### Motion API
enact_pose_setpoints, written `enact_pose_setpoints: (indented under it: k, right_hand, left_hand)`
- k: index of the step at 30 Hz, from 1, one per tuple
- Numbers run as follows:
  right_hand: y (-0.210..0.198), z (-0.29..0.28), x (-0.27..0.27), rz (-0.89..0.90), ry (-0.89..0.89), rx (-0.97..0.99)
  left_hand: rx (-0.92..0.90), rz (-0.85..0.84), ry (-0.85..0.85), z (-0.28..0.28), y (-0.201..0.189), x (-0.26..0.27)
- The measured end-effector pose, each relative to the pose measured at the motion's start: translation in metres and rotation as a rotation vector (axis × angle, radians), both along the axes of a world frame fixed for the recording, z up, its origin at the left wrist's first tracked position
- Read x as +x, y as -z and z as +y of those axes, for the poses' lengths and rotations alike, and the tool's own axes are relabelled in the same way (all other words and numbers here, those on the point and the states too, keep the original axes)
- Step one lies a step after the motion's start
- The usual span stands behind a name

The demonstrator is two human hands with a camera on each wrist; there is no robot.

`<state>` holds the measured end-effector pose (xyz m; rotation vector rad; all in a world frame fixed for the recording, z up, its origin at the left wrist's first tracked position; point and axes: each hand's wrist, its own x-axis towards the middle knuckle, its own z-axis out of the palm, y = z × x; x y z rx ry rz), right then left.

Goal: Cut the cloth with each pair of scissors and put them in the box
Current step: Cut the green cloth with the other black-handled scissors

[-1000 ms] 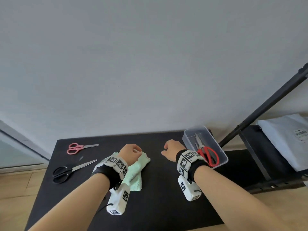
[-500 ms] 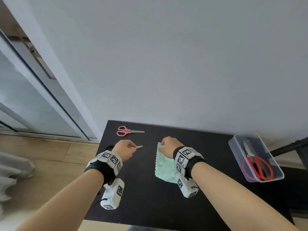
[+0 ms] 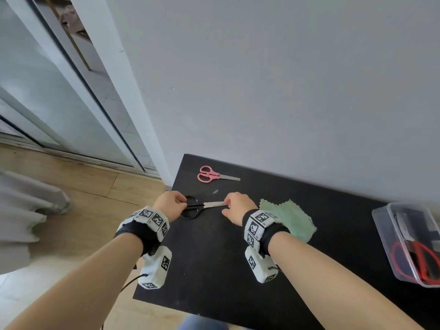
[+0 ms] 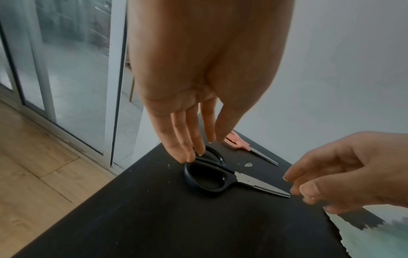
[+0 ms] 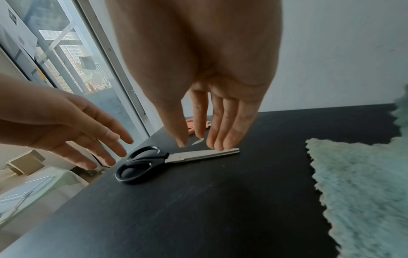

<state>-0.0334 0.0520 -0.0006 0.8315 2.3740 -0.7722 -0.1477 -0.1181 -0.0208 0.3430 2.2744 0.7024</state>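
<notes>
Black-handled scissors [image 3: 197, 208] lie closed on the black table [image 3: 214, 270], blades pointing right. My left hand [image 4: 198, 150] reaches down with straight fingers, their tips touching the far handle loop. My right hand [image 5: 198, 146] also has straight fingers, and its fingertips [image 5: 217, 147] rest on the blade near the tip. The green cloth [image 3: 292, 222] lies flat just right of my right wrist, with zigzag-cut edges. Pink scissors [image 3: 214, 175] lie at the table's far left. The clear plastic box [image 3: 383, 217] at the right edge holds red-handled scissors [image 3: 421, 260].
The table's left edge [image 3: 164, 225] drops to a wooden floor [image 3: 95, 186] just beside my left hand. A grey wall runs behind the table, and a sliding glass door [image 3: 59, 103] stands at the left. A small cloth scrap [image 3: 215, 191] lies near the pink scissors.
Both hands moved left to the black scissors. The right hand let go of the cloth, which now lies flat, and came onto the blade. The view swung left.
</notes>
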Motion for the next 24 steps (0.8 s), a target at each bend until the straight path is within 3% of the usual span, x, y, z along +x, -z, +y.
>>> enact_pose_setpoints:
  k: [12,24]
  right_hand:
    - [0.029,0.007,-0.016,0.049,-0.030,0.074]
    - [0.042,0.016,-0.015,0.089,-0.027,0.043]
  left_hand:
    - [-0.077,0.015,-0.142,0.009,0.017,-0.015]
    - [-0.093,0.015,-0.180,0.014,0.026,-0.002]
